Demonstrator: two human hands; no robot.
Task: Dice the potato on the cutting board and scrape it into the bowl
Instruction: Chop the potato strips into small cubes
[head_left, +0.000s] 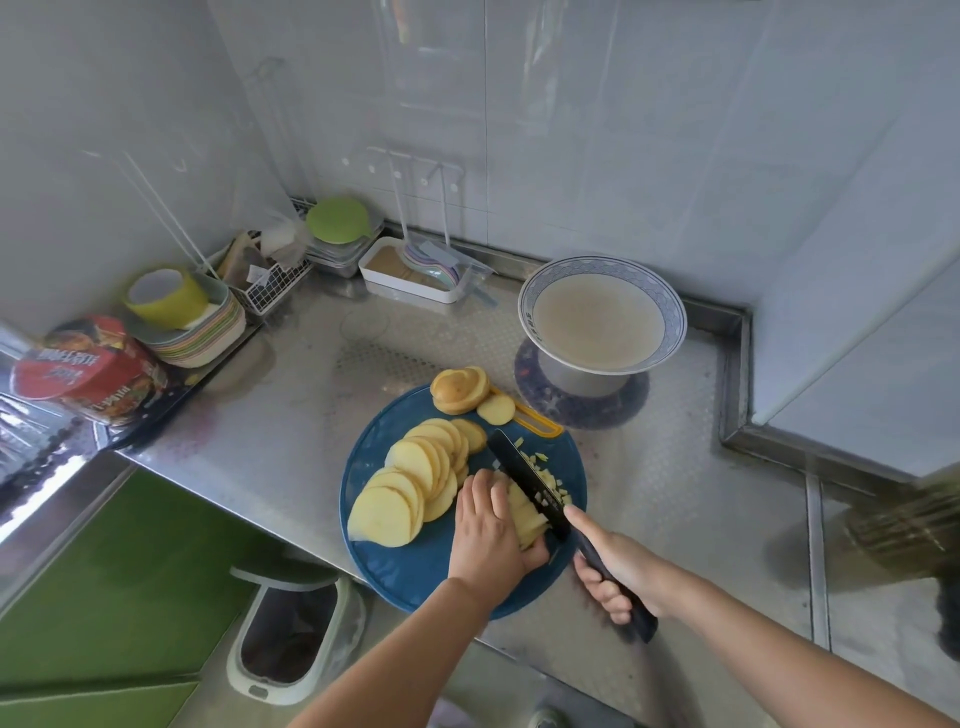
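A round blue cutting board (395, 566) lies on the steel counter. Fanned potato slices (410, 478) cover its left half, and two potato end pieces (460, 389) sit at its far edge. My left hand (488, 525) presses down a stack of slices (527, 519) with curled fingers. My right hand (618, 571) grips the handle of a black knife (524, 480), forefinger along the spine, blade down against that stack. Small potato dice (545, 480) lie to the right of the blade. A blue-rimmed bowl (670, 312) holding cloudy liquid stands behind the board on a metal stand.
A dark round mat (582, 410) lies under the bowl's stand. Stacked plates with a yellow cup (176, 306), a wire basket (270, 280), a white tray (405, 280) and a red package (88, 369) line the back left. A bin (291, 634) stands on the floor below the counter edge.
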